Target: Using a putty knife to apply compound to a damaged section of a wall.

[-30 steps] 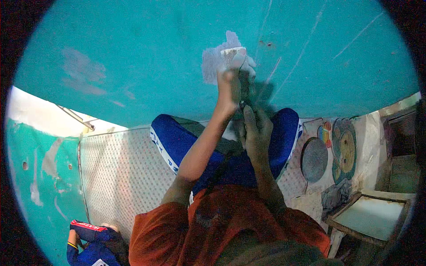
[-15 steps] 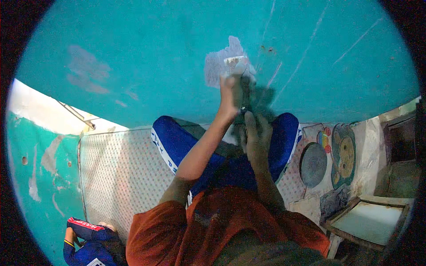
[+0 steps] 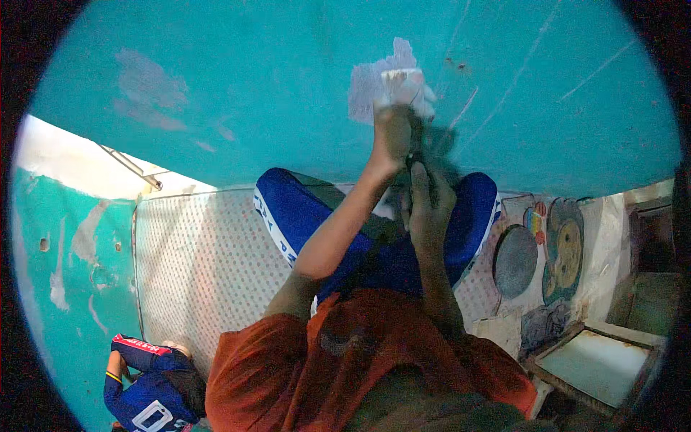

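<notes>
A turquoise painted wall (image 3: 273, 79) bears a rough grey-lilac patch (image 3: 363, 93). On that patch is the pale blade of a scraper (image 3: 396, 76), its dark handle pointing down. My left hand (image 3: 394, 129) is closed round the scraper near the blade, its fingertips pale and lying on the blade. Just below, my right hand (image 3: 429, 201) is closed on the lower end of the handle, which is partly hidden by both hands. My knees, in blue trousers, are bent either side of my arms.
A dotted mat (image 3: 176, 266) lies under me. A person in blue (image 3: 147, 396) sits at lower left beside another turquoise wall (image 3: 65, 288). At right are a round grey disc (image 3: 515, 259), a cartoon-bear cutout (image 3: 563, 252) and a wooden-framed pale panel (image 3: 594, 360).
Both hands and the scraper dipped a little, then rose, and now appear slightly further right, along with the patch and the rest of the view. The grip looks the same.
</notes>
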`<state>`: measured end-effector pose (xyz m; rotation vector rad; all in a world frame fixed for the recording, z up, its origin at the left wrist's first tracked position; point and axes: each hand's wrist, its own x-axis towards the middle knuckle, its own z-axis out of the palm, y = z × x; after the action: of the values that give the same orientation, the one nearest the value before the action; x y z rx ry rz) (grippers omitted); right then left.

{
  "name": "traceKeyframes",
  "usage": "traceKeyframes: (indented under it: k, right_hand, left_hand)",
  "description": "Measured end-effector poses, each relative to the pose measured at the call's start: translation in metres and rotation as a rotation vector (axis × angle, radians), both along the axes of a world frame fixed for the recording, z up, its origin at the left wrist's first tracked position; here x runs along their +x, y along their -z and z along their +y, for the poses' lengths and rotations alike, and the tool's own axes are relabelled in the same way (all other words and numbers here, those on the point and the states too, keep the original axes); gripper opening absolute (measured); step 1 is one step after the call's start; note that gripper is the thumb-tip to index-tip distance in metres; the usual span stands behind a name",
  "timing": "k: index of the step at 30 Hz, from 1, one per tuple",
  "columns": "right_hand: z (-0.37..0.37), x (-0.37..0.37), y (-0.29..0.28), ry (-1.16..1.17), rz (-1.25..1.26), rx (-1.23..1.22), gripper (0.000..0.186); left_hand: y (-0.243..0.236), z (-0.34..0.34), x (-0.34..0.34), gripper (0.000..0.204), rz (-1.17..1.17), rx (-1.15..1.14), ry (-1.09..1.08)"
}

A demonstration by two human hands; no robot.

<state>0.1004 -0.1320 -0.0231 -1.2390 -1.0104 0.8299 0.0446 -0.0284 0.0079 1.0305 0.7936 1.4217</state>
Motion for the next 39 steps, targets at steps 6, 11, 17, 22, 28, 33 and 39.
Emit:
traceKeyframes:
  k: [6, 11, 17, 22, 28, 33, 39]
  right_hand:
    - [0.005, 0.004, -0.01, -0.017, 0.019, -0.031, 0.024]
    - [0.008, 0.007, 0.011, -0.02, 0.028, 0.019, 0.025]
    - [-0.001, -0.003, -0.007, -0.037, 0.069, -0.001, 0.021]
    - [-0.002, -0.001, -0.023, -0.054, 0.146, -0.155, 0.02]
    - [0.002, 0.005, 0.004, -0.008, -0.009, -0.06, 0.023]
    - [0.004, 0.011, 0.013, 0.019, -0.177, -0.033, 0.025]
    - [0.004, 0.003, 0.009, 0.059, -0.053, 0.034, 0.025]
  left_hand:
    - [0.017, -0.001, -0.011, 0.023, 0.346, 0.37, -0.043]
    - [0.033, 0.025, -0.006, 0.025, -0.333, 0.011, 0.196]
    - [0.004, 0.0, -0.005, 0.031, 0.008, 0.059, 0.04]
    - [0.01, 0.007, 0.002, 0.032, -0.14, 0.096, -0.008]
    - [0.008, 0.002, 0.002, 0.035, -0.114, 0.022, -0.002]
    - [-0.003, 0.001, -0.001, 0.035, 0.045, 0.072, -0.101]
    - [0.028, 0.004, 0.004, 0.026, -0.155, 0.04, -0.042]
